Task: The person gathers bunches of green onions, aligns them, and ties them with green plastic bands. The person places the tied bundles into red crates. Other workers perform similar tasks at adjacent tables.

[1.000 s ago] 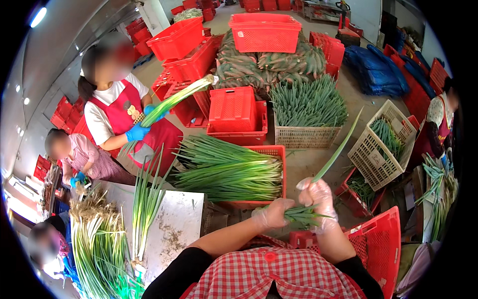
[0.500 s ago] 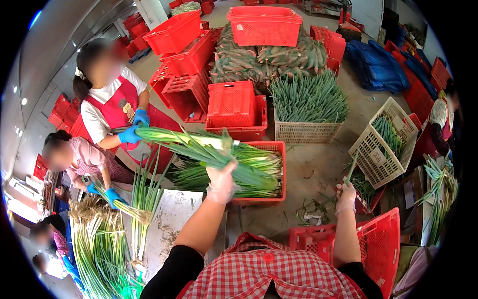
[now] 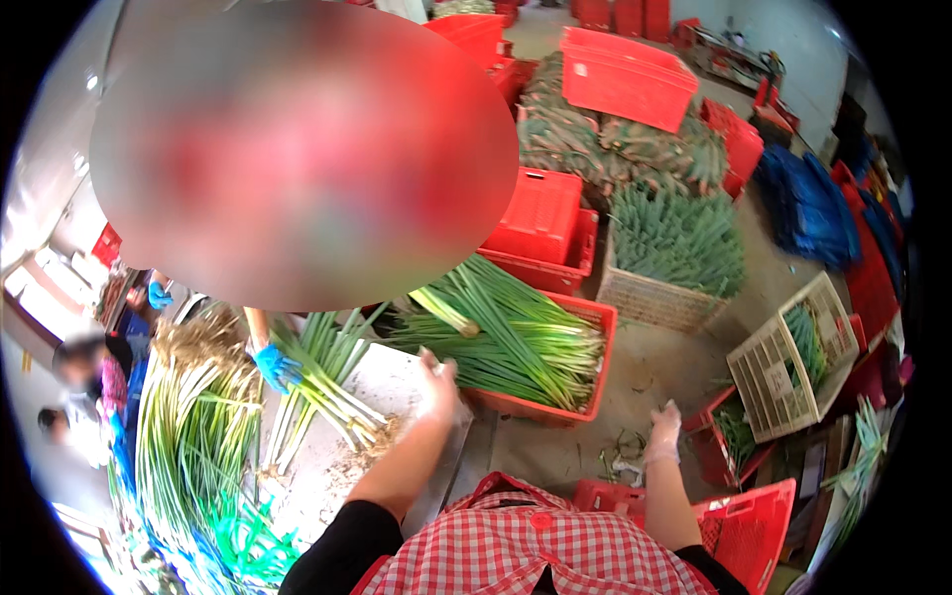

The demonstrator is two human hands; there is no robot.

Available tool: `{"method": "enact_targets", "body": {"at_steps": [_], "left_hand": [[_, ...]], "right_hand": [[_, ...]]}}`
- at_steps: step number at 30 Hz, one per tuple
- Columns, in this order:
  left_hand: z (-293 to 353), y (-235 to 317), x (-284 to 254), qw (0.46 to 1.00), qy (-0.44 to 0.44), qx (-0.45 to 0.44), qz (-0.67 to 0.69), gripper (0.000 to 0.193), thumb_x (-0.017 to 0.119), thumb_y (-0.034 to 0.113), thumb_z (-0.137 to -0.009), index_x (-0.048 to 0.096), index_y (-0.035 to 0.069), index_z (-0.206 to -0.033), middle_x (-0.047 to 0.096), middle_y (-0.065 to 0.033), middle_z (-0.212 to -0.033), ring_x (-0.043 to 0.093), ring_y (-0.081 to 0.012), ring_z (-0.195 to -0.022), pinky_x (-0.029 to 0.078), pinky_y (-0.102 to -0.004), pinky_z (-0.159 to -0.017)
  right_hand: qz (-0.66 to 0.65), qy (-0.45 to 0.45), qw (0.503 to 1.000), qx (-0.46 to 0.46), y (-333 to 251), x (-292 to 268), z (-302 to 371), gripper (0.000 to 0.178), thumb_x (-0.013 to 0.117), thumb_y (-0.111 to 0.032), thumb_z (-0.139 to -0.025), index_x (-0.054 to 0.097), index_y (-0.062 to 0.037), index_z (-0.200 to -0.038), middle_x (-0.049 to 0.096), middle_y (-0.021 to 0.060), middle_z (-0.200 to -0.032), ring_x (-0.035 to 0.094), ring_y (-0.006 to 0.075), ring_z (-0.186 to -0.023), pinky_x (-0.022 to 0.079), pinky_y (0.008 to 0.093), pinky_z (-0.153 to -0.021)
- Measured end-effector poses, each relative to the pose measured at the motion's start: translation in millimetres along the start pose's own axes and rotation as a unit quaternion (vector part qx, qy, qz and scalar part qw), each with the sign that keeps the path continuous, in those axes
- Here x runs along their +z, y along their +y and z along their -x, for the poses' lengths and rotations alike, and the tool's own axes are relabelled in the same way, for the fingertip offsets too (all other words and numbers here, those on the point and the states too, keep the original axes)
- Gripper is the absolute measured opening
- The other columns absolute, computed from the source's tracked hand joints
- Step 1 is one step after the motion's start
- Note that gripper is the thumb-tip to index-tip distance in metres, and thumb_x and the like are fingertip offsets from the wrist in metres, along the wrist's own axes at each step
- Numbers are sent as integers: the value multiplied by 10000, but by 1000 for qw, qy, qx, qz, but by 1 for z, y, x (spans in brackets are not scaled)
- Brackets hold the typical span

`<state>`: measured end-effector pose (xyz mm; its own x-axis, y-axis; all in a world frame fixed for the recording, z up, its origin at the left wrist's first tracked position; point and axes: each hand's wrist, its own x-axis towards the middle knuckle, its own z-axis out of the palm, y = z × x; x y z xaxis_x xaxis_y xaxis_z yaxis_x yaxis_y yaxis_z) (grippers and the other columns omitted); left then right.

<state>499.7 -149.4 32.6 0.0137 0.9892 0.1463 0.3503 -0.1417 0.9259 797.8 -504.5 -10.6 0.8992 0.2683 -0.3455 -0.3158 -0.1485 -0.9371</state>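
My left hand, in a thin clear glove, is slightly blurred over the table's edge, beside the red crate. Its fingers are apart, with nothing seen between them. Long green onions fill that crate, and one thicker bunch lies across them, white end toward me. Off to the right hangs my right hand, also in a clear glove, fingers loosely apart and apparently holding nothing. A co-worker's blue-gloved hand rests on green onions on the white table.
A large pile of green onions covers the table's left, beside green ties. A beige crate of greens stands ahead; another beige crate tilts at right. Red crates stand behind. A red crate is near my right arm.
The bunch of green onions has left my left hand and lies in the red crate. The green leaf is gone from my right hand. My view has turned left; a blurred patch covers the upper left.
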Motion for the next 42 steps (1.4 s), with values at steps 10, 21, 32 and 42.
{"method": "enact_targets", "body": {"at_steps": [10, 21, 32, 42], "left_hand": [[127, -89, -282, 961, 148, 5, -234, 228, 653, 129, -774, 625, 27, -976, 607, -181, -869, 581, -343, -815, 478, -420, -735], [221, -162, -576, 838, 331, -287, -324, 248, 580, 276, -809, 705, 67, -859, 663, -197, -814, 638, -368, -811, 491, -440, -743], [144, -226, -674, 756, 154, -249, -586, 223, 555, 237, -824, 701, 152, -970, 655, -72, -1031, 569, -257, -1101, 471, -416, -874], [138, -73, -765, 764, 413, -74, -490, 147, 600, 213, -829, 668, 109, -908, 661, -111, -798, 620, -300, -762, 436, -445, -749]], "right_hand": [[116, -412, 904, 12, 21, 187, 145, 255, 660, -74, -780, 625, -67, -1032, 648, 45, -1034, 584, 103, -777, 456, 243, -684], [123, -646, 753, -30, 19, 295, 358, 130, 623, -44, -851, 609, 8, -970, 628, 62, -849, 619, 146, -787, 513, 281, -729], [208, -694, 662, -192, 3, 318, 479, 164, 612, -114, -876, 618, -1, -994, 642, 27, -869, 590, 103, -789, 471, 259, -728], [213, -691, 659, -206, -25, 338, 495, 176, 612, -107, -865, 625, -8, -1009, 641, 42, -870, 579, 106, -805, 470, 264, -737]]}}
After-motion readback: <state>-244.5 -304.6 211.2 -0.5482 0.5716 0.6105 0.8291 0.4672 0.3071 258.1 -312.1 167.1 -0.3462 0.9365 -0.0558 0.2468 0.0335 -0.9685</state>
